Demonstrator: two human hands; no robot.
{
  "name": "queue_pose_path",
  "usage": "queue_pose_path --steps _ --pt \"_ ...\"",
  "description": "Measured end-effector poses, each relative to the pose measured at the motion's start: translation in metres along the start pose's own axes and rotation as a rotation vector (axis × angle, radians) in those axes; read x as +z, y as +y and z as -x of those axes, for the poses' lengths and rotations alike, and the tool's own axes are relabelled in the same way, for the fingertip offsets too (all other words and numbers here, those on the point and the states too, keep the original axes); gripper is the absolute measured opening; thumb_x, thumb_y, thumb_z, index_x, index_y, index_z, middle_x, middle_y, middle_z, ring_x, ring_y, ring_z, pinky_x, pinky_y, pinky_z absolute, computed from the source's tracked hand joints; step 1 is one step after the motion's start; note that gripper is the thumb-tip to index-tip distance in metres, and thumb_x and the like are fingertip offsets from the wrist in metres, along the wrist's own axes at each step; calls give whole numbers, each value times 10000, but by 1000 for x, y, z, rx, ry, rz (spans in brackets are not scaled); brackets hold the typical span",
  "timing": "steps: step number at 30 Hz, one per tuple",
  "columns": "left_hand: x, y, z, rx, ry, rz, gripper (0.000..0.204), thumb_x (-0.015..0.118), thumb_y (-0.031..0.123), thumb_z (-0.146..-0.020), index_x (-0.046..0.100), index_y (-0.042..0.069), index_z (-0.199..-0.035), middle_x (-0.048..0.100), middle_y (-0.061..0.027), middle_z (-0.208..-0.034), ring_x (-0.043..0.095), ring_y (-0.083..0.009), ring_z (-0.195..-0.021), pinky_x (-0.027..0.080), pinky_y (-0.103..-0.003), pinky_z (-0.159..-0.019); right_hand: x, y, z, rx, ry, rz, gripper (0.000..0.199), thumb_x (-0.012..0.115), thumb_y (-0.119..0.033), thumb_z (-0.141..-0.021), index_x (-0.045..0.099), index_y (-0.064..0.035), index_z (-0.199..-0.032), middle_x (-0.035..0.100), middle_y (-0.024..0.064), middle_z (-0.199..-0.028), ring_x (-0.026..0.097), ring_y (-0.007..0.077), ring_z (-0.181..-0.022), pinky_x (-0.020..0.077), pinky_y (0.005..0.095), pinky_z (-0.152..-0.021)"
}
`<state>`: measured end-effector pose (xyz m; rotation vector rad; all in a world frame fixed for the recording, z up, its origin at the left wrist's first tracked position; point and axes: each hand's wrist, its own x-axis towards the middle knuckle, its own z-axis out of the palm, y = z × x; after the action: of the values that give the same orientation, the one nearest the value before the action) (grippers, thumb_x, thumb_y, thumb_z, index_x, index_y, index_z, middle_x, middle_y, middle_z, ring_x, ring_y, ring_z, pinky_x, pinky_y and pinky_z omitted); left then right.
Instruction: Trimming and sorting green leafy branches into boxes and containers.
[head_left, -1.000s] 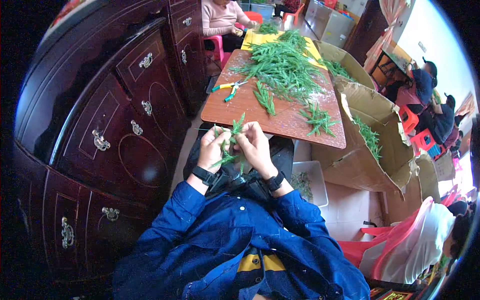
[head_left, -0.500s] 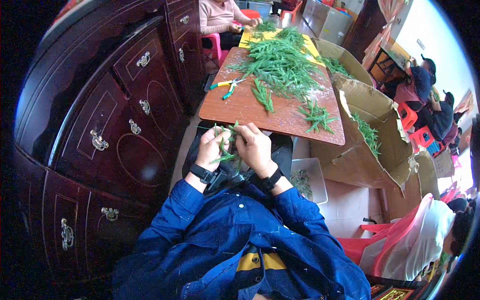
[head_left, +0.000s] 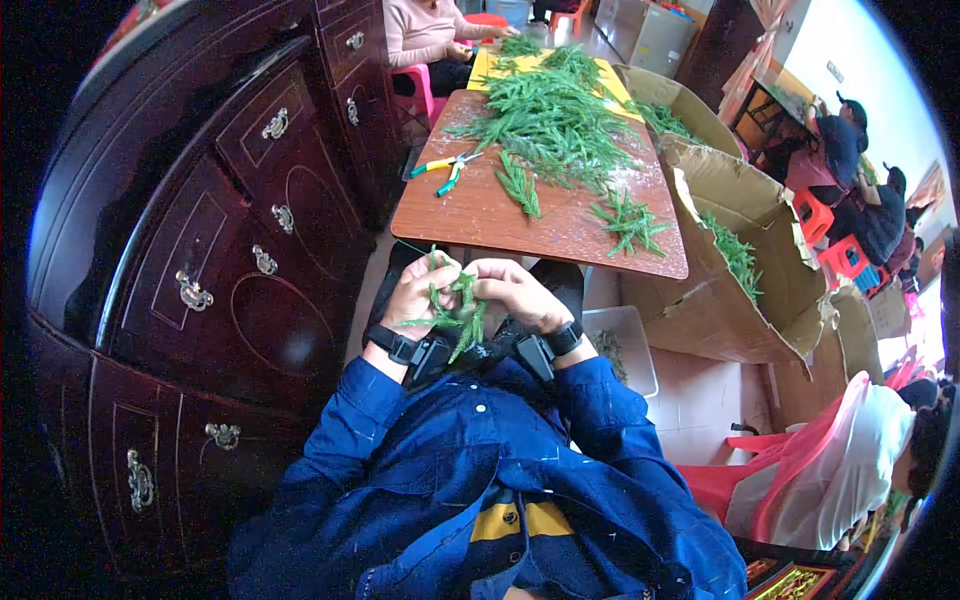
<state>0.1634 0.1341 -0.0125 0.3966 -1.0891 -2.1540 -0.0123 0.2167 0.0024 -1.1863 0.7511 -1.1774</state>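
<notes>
Between my hands, over my lap just short of the table edge, is a green leafy sprig (head_left: 468, 325) with several pointed fronds. My left hand (head_left: 420, 288) is closed round its stem side, and a thin green stem sticks out past the fingers. The fingers of my right hand (head_left: 518, 292) pinch the sprig's upper part. On the brown table (head_left: 450, 215) lie pliers (head_left: 450, 172) with yellow and green handles, jaws apart. A loose frond (head_left: 519, 186) lies beside them, a star-shaped sprig (head_left: 632, 222) sits near the right corner, and a large pile of fronds (head_left: 550, 115) lies behind.
Dark red wooden drawers (head_left: 240, 230) stand along the left. At the right are cardboard boxes (head_left: 735, 185) holding greenery, and a pale plastic bin (head_left: 645, 365) below. A person in pink (head_left: 420, 30) sits at the far end; other people sit at the right.
My hands have turned the sprig so its fronds hang lower and show more between them. My right hand has tilted, its wrist moving right. The view has shifted slightly.
</notes>
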Motion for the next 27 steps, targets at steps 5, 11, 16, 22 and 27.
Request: queue_pose_path --steps 5,11,16,22,27 --pt "3 2 0 20 -5 10 46 626 106 -915 626 72 -884 595 20 -685 510 -57 -512 409 -190 -476 6 -4 -3 -12 -2 -44 139 614 -138 -917 630 -14 -976 665 3 -891 604 79 -831 501 260 -731" --pt "-7 -4 -7 -8 10 40 44 624 110 -919 629 75 -893 598 17 -692 520 -62 -527 419 -201 -491 0 21 -14 -199 238 269 117 669 -43 -866 631 -9 -972 676 29 -903 650 115 -815 520 259 -706" --pt "-11 -6 -6 -15 41 167 36 617 105 -924 629 77 -904 592 18 -696 525 -72 -541 418 -207 -498 20 -4 -8 -450 462 1034 75 677 -9 -850 648 -8 -919 678 32 -871 658 106 -763 519 262 -644" --pt "-2 -1 -4 18 15 156 37 619 99 -924 627 67 -908 581 21 -698 519 -72 -559 418 -210 -510 19 2 -11 -625 537 940 43 666 -47 -860 658 -14 -887 649 33 -796 619 116 -678 505 276 -622" --pt "9 -4 0 221 -35 -120 43 620 97 -925 621 61 -902 584 25 -709 511 -58 -568 415 -206 -516 9 8 -11 -162 404 11 87 648 -107 -887 641 -25 -913 642 38 -777 599 123 -659 494 291 -608"
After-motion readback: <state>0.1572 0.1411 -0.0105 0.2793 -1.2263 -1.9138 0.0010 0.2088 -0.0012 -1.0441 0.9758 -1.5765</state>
